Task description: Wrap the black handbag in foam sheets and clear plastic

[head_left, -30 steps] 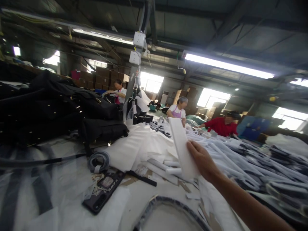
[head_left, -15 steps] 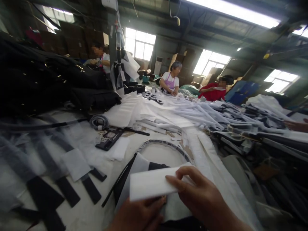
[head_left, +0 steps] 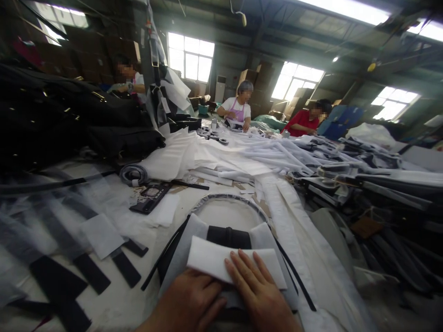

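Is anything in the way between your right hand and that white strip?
No, nothing I can see: the right hand lies right on the white strip, and the left hand is at its near edge.

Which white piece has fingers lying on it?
The white foam-like rectangle: the right hand lies on it; the white square sheet at left lies untouched.

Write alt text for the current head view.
A person's right hand lies flat on a white strip over a black item, left hand at the strip's near edge. Three other people appear beyond piled white and black material.
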A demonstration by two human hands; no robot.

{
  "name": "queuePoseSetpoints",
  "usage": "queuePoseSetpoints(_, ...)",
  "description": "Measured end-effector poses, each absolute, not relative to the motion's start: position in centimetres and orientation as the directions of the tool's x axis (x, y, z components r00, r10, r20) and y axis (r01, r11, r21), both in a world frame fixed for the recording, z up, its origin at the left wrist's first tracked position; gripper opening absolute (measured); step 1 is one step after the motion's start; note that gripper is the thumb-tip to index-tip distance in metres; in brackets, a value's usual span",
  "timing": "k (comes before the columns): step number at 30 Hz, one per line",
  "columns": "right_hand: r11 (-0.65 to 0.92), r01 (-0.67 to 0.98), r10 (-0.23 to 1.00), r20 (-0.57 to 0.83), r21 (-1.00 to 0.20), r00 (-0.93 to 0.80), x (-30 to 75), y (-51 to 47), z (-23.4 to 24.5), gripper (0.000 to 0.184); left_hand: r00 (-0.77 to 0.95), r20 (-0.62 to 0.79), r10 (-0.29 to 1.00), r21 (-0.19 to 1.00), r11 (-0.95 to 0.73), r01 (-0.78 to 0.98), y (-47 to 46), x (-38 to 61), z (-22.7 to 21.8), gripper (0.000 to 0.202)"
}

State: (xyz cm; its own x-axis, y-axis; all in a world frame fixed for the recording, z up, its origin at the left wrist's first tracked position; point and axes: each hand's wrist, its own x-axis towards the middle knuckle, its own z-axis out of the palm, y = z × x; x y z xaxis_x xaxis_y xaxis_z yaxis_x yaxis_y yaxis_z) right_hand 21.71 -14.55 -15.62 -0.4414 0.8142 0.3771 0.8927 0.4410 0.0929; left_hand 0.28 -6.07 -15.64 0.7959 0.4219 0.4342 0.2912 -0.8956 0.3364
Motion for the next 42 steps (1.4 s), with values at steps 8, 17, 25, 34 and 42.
queuePoseSetpoints(8,0.401,0.908,0.841,0.344,0.122,-0.417,21.7,-14.6,-15.9,0.063,0.706,0.638,0.307,0.161,-0.95,0.268,-6.3,0.4,-16.6,0.024)
queuePoseSetpoints(17,0.369,0.914,0.823,0.397,0.171,-0.407,21.1,-15.0,-16.5,0.055,0.646,0.721,0.25,0.148,-0.967,0.208,-7.2,0.2,-13.0,0.02)
queuePoseSetpoints(25,0.431,0.899,0.707,0.592,0.072,-0.387,21.3,-15.6,-16.5,0.035,0.876,0.401,0.268,0.035,-0.96,0.278,-5.3,2.8,-16.1,0.06)
queuePoseSetpoints(34,0.396,0.915,0.745,0.553,0.084,-0.373,23.2,-17.8,-15.2,0.029,0.901,0.393,0.183,-0.074,-0.97,0.23,-5.1,2.5,-16.8,0.046)
queuePoseSetpoints(42,0.391,0.92,0.749,0.576,0.014,-0.327,23.5,-18.1,-17.1,0.031,0.922,0.363,0.137,-0.202,-0.954,0.222,-6.8,4.0,-16.3,0.053)
